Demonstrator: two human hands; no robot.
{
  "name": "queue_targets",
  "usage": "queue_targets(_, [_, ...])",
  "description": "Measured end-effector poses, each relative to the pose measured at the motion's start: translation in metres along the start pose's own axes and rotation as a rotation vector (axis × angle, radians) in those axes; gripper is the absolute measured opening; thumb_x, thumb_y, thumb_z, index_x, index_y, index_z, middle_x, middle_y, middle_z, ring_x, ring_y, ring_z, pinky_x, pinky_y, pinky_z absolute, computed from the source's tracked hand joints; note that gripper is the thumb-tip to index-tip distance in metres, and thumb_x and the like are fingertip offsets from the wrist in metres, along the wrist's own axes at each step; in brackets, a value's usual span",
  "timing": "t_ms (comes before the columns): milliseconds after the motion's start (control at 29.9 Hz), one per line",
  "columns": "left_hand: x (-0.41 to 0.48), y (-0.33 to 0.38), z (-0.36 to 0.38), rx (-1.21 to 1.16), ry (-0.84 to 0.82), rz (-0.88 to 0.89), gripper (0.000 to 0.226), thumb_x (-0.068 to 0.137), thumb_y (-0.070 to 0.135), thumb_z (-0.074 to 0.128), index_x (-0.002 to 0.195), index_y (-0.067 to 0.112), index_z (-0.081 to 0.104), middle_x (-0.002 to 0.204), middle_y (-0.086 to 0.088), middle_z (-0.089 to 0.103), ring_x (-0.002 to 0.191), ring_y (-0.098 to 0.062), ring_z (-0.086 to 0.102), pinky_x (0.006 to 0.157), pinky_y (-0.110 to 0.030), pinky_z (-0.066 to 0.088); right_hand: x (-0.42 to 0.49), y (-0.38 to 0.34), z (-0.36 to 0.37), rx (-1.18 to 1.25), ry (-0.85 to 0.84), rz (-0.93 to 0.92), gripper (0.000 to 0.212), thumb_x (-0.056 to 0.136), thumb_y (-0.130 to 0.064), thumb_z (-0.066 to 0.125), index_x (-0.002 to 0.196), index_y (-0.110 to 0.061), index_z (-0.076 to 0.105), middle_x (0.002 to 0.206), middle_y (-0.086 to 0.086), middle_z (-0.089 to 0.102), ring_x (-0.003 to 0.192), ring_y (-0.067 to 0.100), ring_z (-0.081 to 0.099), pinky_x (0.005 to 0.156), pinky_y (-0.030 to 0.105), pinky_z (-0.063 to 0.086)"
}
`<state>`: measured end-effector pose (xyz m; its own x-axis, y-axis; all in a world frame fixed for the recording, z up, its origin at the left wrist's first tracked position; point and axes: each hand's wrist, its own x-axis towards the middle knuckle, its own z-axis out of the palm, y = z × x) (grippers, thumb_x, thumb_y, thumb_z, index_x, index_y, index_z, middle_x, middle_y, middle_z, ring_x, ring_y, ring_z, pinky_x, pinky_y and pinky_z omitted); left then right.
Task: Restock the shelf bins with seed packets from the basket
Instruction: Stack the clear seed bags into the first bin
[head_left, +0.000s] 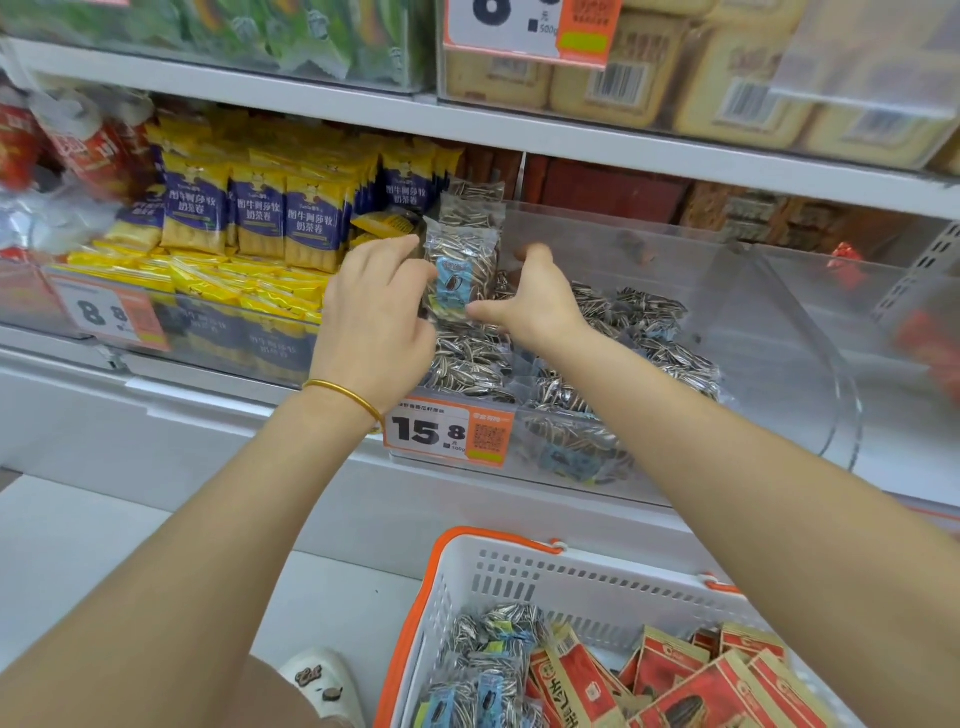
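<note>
Between curled fingers of the left hand and right hand, a clear, blue-labelled packet of striped seeds is being pinched upright. Just below, a transparent plastic shelf bin is holding more, and a white orange-rimmed basket is sitting lower.

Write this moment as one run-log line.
step: stocking | left hand, right hand: hold seed packet upright | place: clear bin | basket: packets remain

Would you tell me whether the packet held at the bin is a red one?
No, the packet between the left hand and right hand is clear, showing striped seeds and a blue label.
</note>
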<state>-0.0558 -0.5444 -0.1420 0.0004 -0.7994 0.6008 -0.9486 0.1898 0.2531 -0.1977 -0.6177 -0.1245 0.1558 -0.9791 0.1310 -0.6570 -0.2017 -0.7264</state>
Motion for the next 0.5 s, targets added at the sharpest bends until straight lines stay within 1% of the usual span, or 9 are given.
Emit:
queue_targets(67, [-0.004,0.006,-0.002,-0.008,0.081,0.041,0.039,0.072,0.003,0.05,0.109,0.007,0.063,0.13,-0.012,0.053,0.122,-0.034,0.042,0.092,-0.046,0.036,-0.004,0.0,-0.004,0.035,0.003,0.005,0.076,0.079,-0.024,0.076,0.135,-0.003,0.03,0.133,0.014,0.048,0.111,0.029,0.056,0.092,0.035,0.047])
queue_targets(134, [-0.009,0.015,-0.007,-0.027,0.159,0.095,0.037,0.071,0.006,0.046,0.103,0.008,0.065,0.121,-0.01,0.059,0.112,-0.033,0.049,0.085,-0.043,0.039,-0.017,-0.002,-0.014,0.104,0.019,-0.005,0.07,0.082,-0.023,0.073,0.137,-0.007,0.033,0.128,0.01,0.051,0.105,0.029,0.06,0.091,0.043,0.051])
queue_targets(167, [-0.013,0.022,-0.011,-0.048,0.183,0.135,0.037,0.071,0.007,0.045,0.101,0.009,0.065,0.116,-0.009,0.061,0.106,-0.033,0.051,0.081,-0.043,0.041,-0.03,-0.004,-0.023,0.144,0.043,-0.03,0.062,0.084,-0.02,0.071,0.134,-0.009,0.037,0.121,0.007,0.053,0.1,0.025,0.062,0.087,0.042,0.053])
queue_targets(234, [-0.02,0.044,-0.017,-0.132,0.198,0.259,0.034,0.072,0.005,0.043,0.097,0.007,0.065,0.107,-0.01,0.064,0.095,-0.034,0.055,0.076,-0.045,0.043,-0.069,-0.003,-0.046,0.274,0.095,-0.1,0.038,0.086,-0.011,0.066,0.12,-0.013,0.049,0.103,0.002,0.057,0.085,0.023,0.065,0.074,0.039,0.057])
queue_targets(268, [-0.027,0.059,-0.018,-0.177,0.177,0.343,0.032,0.073,0.003,0.043,0.095,0.004,0.065,0.103,-0.011,0.064,0.091,-0.036,0.057,0.074,-0.046,0.043,-0.094,0.002,-0.058,0.343,0.09,-0.125,0.027,0.087,-0.005,0.063,0.11,-0.014,0.052,0.095,0.002,0.058,0.078,0.023,0.066,0.065,0.035,0.057])
queue_targets(301, [-0.035,0.073,-0.017,-0.213,0.146,0.433,0.029,0.074,0.002,0.043,0.093,0.002,0.065,0.099,-0.013,0.065,0.087,-0.036,0.058,0.073,-0.047,0.043,-0.122,0.01,-0.07,0.391,0.055,-0.143,0.022,0.088,-0.001,0.061,0.102,-0.017,0.054,0.088,0.003,0.06,0.071,0.021,0.066,0.057,0.033,0.056])
queue_targets(335, [-0.045,0.088,-0.013,-0.235,0.107,0.52,0.026,0.076,0.001,0.043,0.089,0.0,0.066,0.096,-0.015,0.065,0.083,-0.037,0.059,0.071,-0.047,0.043,-0.147,0.02,-0.081,0.417,0.0,-0.149,0.022,0.089,0.002,0.059,0.096,-0.018,0.055,0.084,0.004,0.061,0.065,0.019,0.066,0.052,0.031,0.053])
queue_targets(402, [-0.067,0.113,0.001,-0.246,0.025,0.665,0.024,0.081,0.002,0.042,0.082,0.001,0.066,0.09,-0.016,0.066,0.076,-0.035,0.058,0.064,-0.046,0.044,-0.187,0.056,-0.094,0.434,-0.122,-0.046,0.02,0.09,0.004,0.057,0.091,-0.017,0.056,0.079,0.009,0.064,0.058,0.018,0.064,0.049,0.029,0.049])
queue_targets(502, [-0.097,0.133,0.034,-0.205,-0.204,0.794,0.024,0.082,0.005,0.04,0.078,0.004,0.064,0.089,-0.014,0.065,0.071,-0.033,0.056,0.056,-0.042,0.045,-0.219,0.133,-0.096,0.377,-0.221,0.266,0.014,0.092,0.004,0.052,0.089,-0.009,0.058,0.076,0.01,0.066,0.053,0.014,0.061,0.05,0.026,0.049])
